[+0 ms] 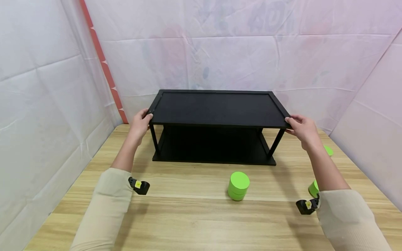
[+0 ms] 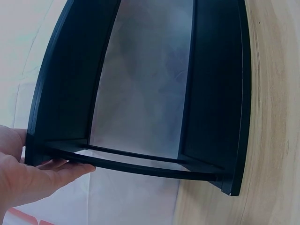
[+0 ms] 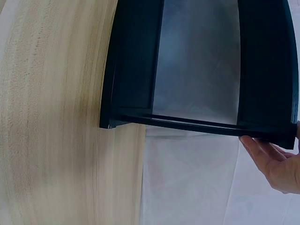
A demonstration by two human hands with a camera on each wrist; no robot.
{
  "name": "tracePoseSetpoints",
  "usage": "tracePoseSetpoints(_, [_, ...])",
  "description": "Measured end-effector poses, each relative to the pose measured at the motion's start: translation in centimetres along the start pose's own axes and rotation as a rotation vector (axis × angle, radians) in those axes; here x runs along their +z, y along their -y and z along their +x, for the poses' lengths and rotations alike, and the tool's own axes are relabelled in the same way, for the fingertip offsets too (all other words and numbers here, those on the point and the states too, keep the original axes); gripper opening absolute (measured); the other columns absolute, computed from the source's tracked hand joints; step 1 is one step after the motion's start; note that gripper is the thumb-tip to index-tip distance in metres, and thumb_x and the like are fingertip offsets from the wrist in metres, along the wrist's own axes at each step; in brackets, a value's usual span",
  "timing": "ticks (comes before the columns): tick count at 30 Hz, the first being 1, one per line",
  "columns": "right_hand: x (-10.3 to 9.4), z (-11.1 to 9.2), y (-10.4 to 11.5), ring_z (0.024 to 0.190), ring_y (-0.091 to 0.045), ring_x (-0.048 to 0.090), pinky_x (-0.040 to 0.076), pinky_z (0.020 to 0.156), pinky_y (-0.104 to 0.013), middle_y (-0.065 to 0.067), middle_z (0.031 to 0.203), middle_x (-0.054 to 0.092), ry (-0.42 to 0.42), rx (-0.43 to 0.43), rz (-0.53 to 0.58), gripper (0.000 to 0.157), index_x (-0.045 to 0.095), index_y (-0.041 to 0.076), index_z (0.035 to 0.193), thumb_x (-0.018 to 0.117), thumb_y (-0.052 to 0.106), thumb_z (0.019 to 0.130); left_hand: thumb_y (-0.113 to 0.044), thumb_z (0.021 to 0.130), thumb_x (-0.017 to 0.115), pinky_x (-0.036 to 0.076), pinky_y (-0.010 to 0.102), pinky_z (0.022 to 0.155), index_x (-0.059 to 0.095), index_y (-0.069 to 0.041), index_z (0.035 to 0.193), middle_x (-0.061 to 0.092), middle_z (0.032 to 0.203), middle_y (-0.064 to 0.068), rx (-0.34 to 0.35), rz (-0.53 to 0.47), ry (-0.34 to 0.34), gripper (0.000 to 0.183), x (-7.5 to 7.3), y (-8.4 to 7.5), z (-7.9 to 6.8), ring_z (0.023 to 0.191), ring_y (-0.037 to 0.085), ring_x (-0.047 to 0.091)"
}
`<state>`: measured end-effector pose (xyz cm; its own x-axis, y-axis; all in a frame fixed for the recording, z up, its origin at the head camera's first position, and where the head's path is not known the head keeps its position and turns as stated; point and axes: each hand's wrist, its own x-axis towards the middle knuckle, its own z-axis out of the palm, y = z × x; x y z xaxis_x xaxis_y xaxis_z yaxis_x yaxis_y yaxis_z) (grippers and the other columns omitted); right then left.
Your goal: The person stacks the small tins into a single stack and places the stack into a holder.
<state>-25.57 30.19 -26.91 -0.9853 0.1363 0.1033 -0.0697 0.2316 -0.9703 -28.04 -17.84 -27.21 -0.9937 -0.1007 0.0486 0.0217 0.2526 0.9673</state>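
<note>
A black two-tier shelf (image 1: 216, 108) stands at the back of the wooden table, its two boards joined by posts at the corners. My left hand (image 1: 140, 125) grips the upper board's left edge near the front corner, thumb on top. In the left wrist view the fingers (image 2: 70, 172) reach beneath that board beside a post. On the opposite side my right hand (image 1: 303, 129) holds the right front corner, thumb above. The right wrist view shows its fingers (image 3: 255, 152) under the board's end. Both wrists carry small black cameras.
A green round container (image 1: 238, 185) stands on the table (image 1: 188, 223) in front of the shelf. Another green container (image 1: 313, 189) and a green round thing (image 1: 328, 150) are partly hidden by the right arm. White sheeting (image 1: 220, 62) hangs behind and at both sides.
</note>
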Motion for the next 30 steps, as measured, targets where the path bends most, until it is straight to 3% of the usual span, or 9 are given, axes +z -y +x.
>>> tracePoseSetpoints(25, [-0.39,0.55,-0.03,0.068,0.005,0.058,0.052,0.069,-0.018,0.017,0.079,0.055,-0.005,-0.002,0.018,0.056,0.027,-0.018,0.133,0.050,0.016,0.094,-0.018,0.100,0.037,0.034,0.041,0.101,0.024,-0.005,0.145,0.026,0.146,0.013,0.004,-0.013,-0.006,0.048,0.51,-0.16,0.08,0.128,0.027,0.031])
tracePoseSetpoints(30, [-0.45,0.48,-0.20,0.069,0.007,0.056,0.051,0.071,-0.018,0.016,0.083,0.052,-0.017,-0.009,-0.057,0.056,0.028,-0.017,0.134,0.048,0.018,0.095,-0.020,0.100,0.037,0.033,0.041,0.101,0.026,-0.006,0.145,0.028,0.145,0.014,0.017,-0.019,-0.013,0.048,0.73,0.33,0.15,0.127,0.027,0.032])
